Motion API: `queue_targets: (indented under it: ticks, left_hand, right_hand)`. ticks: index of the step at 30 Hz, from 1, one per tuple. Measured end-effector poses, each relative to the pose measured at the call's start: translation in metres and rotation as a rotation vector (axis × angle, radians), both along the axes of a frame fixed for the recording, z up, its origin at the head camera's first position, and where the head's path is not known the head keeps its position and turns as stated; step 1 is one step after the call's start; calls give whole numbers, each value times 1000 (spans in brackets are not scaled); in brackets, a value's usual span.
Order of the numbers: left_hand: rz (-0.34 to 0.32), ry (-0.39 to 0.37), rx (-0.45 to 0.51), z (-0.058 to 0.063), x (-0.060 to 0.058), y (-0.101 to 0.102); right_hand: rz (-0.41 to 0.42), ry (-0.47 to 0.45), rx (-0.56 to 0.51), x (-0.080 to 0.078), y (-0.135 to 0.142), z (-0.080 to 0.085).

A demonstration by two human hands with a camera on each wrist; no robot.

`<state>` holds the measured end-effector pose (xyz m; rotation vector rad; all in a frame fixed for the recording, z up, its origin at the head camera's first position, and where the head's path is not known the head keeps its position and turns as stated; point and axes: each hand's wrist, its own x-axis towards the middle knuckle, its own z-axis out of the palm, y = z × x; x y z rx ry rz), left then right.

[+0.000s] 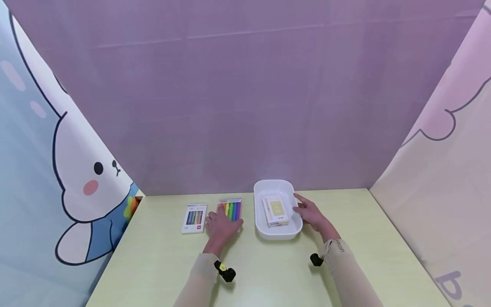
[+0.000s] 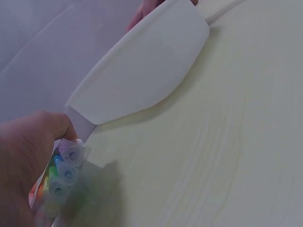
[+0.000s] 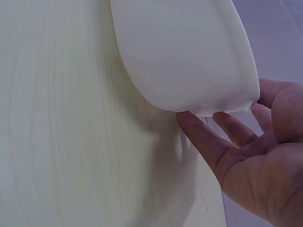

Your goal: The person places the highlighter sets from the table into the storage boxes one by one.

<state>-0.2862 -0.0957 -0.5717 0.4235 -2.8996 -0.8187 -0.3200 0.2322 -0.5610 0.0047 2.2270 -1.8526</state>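
My left hand (image 1: pixel 221 226) grips a flat pack of colored markers (image 1: pixel 235 209), its thumb and fingers on opposite edges. Orange, yellow, green, blue and purple barrels show through, and the left wrist view shows the markers' clear ends. My right hand (image 1: pixel 312 214) holds the right side of a white plastic tray (image 1: pixel 260 226). In the right wrist view, the thumb is at the rim and other fingertips (image 3: pixel 185 118) touch the outer wall. Inside the tray lies a small stack of boxes (image 1: pixel 275 210), the top one white with a yellow panel.
To the left of the marker pack lies a white box (image 1: pixel 194 219) with colored sticks pictured on it. The pale wood-grain table (image 1: pixel 264 273) meets a purple curtain (image 1: pixel 238 106) at the back. Printed cloths hang at both sides.
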Motion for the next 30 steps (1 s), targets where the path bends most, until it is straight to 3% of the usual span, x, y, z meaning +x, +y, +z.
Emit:
queue_targets:
  ticks: [13,22,30]
  left_hand:
    - [3,77,45,33,7,21]
    - [-42,111,34,58,4,47]
    - [-80,119,16,69,3,72]
  right_hand:
    - [-10,-5,22,1,-1,0]
    - [-16,-6,16,3,-3,2]
    - [-32,-10,40,1,-7,4]
